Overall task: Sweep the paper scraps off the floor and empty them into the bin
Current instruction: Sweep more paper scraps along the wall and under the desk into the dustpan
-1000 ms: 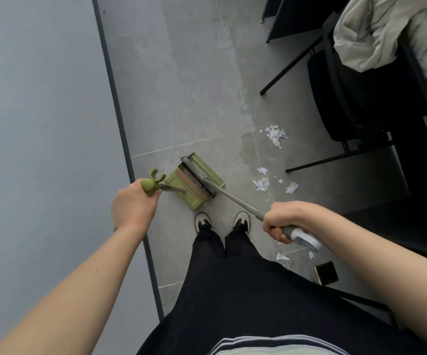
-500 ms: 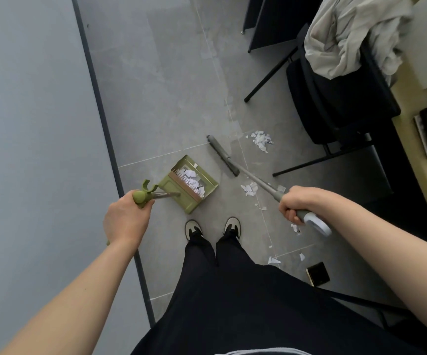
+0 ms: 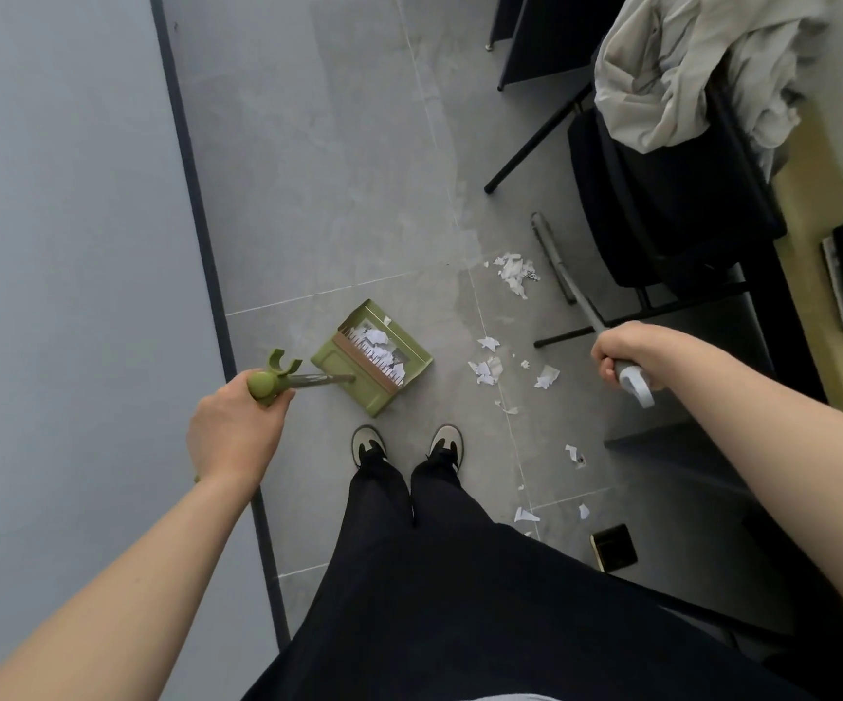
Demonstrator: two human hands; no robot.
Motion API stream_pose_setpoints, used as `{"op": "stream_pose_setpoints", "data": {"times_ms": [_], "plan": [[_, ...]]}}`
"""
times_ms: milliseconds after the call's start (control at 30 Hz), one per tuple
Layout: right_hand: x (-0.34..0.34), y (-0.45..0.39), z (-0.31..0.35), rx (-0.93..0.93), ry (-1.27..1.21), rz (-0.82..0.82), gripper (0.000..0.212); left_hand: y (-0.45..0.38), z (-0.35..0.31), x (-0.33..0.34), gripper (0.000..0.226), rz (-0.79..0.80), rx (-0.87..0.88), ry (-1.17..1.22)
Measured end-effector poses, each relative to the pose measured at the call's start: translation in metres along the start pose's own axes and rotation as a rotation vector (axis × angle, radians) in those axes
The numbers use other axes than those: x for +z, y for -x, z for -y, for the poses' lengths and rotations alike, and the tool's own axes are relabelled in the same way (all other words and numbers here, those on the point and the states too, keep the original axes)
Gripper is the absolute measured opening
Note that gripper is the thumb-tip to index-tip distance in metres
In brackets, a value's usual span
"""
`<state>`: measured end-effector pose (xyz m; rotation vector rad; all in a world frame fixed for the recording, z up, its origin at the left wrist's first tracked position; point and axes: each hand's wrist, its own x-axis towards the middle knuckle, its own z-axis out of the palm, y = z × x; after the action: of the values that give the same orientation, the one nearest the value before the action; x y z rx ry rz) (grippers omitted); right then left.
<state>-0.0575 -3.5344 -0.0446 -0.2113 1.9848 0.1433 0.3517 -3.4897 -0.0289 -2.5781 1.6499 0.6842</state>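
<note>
My left hand [image 3: 235, 435] grips the green top of the long-handled dustpan [image 3: 412, 354], which sits on the grey floor in front of my shoes and holds several white paper scraps. My right hand [image 3: 622, 354] grips the grey handle of the broom. Its dark head [image 3: 553, 258] lies on the floor to the right of a scrap pile [image 3: 513, 273], beside the chair leg. A second cluster of paper scraps [image 3: 487, 369] lies between dustpan and broom. Loose bits [image 3: 525, 515] trail back on my right. No bin is in view.
A grey wall with a dark skirting strip [image 3: 197, 220] runs along the left. A black chair [image 3: 662, 210] draped with pale cloth [image 3: 687, 68] stands at right by a wooden desk [image 3: 814, 321]. A small dark square object [image 3: 613, 547] lies on the floor near my right leg.
The broom head left the dustpan mouth and swung right and away, past the far scrap pile. Scraps now lie inside the dustpan. My left hand stayed on the dustpan handle.
</note>
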Motion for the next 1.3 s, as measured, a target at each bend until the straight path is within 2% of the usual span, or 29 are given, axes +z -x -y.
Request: {"op": "stream_pose_setpoints", "data": {"times_ms": [300, 933, 1300], "plan": [[-0.019, -0.028, 0.004, 0.009, 0.033, 0.091, 0.011, 0.024, -0.015, 0.008, 0.032, -0.043, -0.019, 0.006], [0.049, 0.008, -0.004, -0.083, 0.363, 0.177, 0.014, 0.044, -0.006, 0.003, 0.030, -0.021, -0.020, -0.011], [0.059, 0.047, 0.007, -0.054, 0.167, 0.304, 0.016, 0.028, 0.028, -0.007, 0.031, 0.002, -0.013, -0.017]]}}
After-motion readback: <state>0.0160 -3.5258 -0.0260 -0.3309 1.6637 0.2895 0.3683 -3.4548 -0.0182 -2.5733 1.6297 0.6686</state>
